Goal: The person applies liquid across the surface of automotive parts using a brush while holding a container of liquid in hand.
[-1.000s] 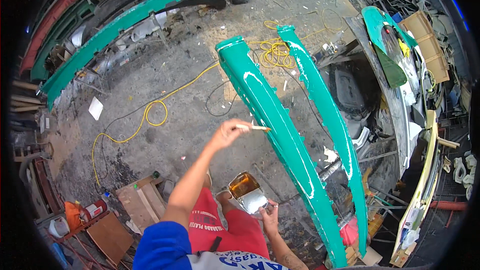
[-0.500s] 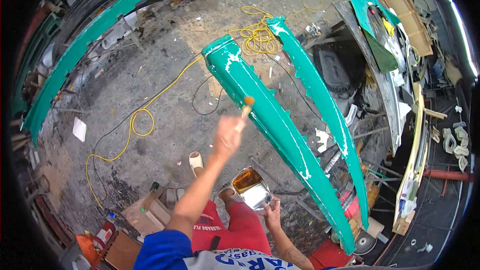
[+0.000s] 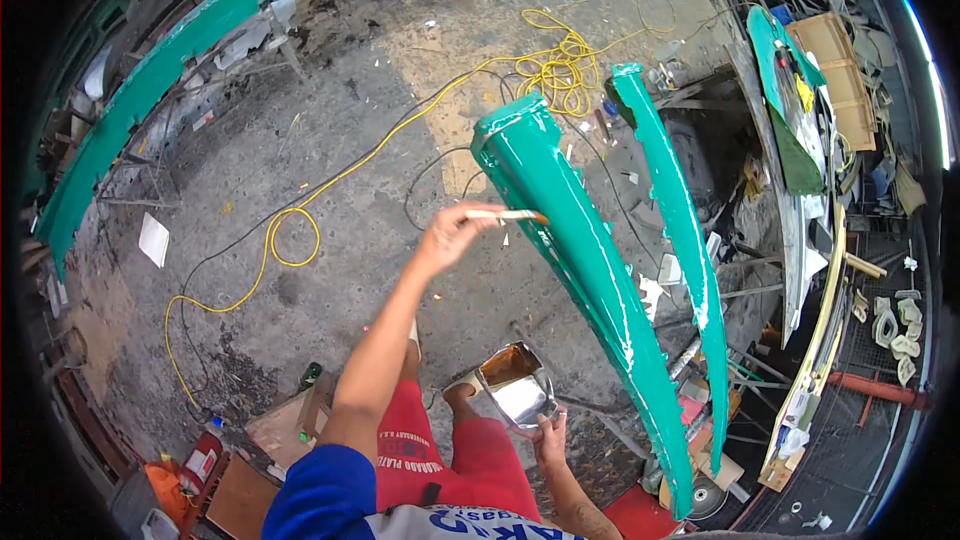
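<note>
My left hand (image 3: 447, 237) is closed around the pale handle of a brush (image 3: 508, 215), held nearly level. The brush's brown bristles meet the left side of a long, curved green panel (image 3: 597, 275), which has white streaks and patches along it. Low in front of my body, my right hand (image 3: 549, 437) grips the rim of a shiny, cut-open metal can (image 3: 523, 398). Amber-brown liquid shows inside the tilted can. A second, narrower green panel (image 3: 682, 238) stands just to the right of the first.
A yellow cord (image 3: 385, 140) runs across the stained floor to a tangled coil beyond the panels. Another long green panel (image 3: 150, 70) curves along the far left. Boards and scrap (image 3: 800, 210) crowd the right side. A grinding disc (image 3: 704, 498) lies near the panel's lower end.
The brush has swung from pointing up and away to nearly level, and now meets the panel's left side. The view has shifted, so the panels appear farther right. My right hand still holds the can.
</note>
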Tool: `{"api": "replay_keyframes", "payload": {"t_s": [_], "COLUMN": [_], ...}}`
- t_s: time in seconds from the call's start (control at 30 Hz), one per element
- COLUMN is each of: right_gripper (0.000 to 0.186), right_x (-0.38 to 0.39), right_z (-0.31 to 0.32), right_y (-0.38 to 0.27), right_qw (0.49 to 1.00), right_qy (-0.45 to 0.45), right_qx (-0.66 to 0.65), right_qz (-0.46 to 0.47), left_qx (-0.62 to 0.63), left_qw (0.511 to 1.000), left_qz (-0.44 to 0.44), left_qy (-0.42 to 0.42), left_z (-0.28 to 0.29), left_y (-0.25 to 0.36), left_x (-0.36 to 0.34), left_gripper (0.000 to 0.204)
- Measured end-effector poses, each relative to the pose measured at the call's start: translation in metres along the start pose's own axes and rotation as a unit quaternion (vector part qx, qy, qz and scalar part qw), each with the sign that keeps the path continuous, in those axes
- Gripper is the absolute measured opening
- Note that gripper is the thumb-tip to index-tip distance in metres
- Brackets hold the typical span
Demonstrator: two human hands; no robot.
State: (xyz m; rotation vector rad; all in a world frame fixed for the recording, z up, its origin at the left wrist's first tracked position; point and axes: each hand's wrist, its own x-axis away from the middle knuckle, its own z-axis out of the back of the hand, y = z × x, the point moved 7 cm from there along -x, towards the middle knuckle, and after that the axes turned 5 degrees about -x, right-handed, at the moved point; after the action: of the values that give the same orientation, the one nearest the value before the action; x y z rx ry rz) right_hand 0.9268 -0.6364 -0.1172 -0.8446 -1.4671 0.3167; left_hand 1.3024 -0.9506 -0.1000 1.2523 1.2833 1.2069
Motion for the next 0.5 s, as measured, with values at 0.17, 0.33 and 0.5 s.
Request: {"api": "replay_keyframes", "payload": {"t_s": [0.17, 0.33, 0.5], "right_gripper": [0.043, 0.046, 0.049], "right_x": [-0.007, -0.015, -0.014], "right_z": [-0.029, -0.033, -0.041], "right_y": [0.002, 0.002, -0.005], "right_qw": [1.0, 0.999, 0.998], "right_qy": [-0.028, -0.031, -0.038], "right_qx": [0.011, 0.003, 0.038], "right_qz": [-0.003, -0.008, -0.02], "left_qx": [0.015, -0.25, -0.314], "left_qw": [0.989, 0.932, 0.914], "left_qz": [0.018, -0.153, -0.181], "left_qy": [0.143, 0.212, 0.181], "left_z": [0.074, 0.059, 0.014], "left_y": [-0.036, -0.004, 0.009], "left_x": [-0.016, -0.016, -0.001], "left_gripper": [0.023, 0.025, 0.041]}}
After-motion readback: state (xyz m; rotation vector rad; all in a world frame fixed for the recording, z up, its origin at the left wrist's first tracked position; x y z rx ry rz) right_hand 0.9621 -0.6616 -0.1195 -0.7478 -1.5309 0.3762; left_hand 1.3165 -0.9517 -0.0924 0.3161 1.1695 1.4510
